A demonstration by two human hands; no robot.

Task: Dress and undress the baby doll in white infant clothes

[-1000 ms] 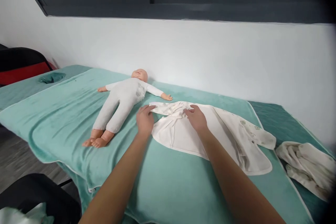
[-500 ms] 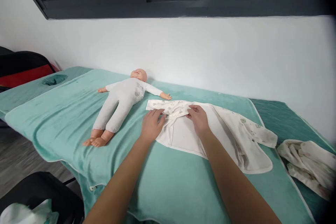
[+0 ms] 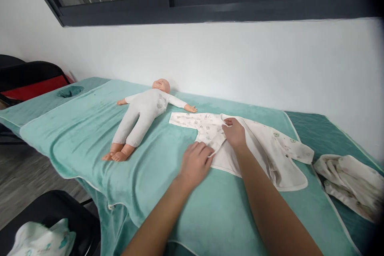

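Note:
A white patterned baby shirt [image 3: 207, 128] lies spread on the green towel, its right half folded open with the plain inside showing. My left hand [image 3: 196, 164] is closed on the lower front edge of the shirt's left panel. With bent fingers, my right hand [image 3: 235, 132] pinches the same panel's edge near the neckline. Left of the shirt, a baby doll [image 3: 147, 108] in a white suit rests on its back. One of its hands almost reaches the sleeve.
The green towel [image 3: 168, 200] covers a padded table with a face hole [image 3: 70, 91] at the left end. A crumpled light cloth [image 3: 351, 182] lies at the right. A black chair [image 3: 51, 208] holding a patterned cloth [image 3: 45, 238] stands at the front left. A wall and window run behind.
My left hand has moved down and right, and the shirt's left panel, bunched up before, now lies spread out with its print showing. My right hand has shifted slightly right.

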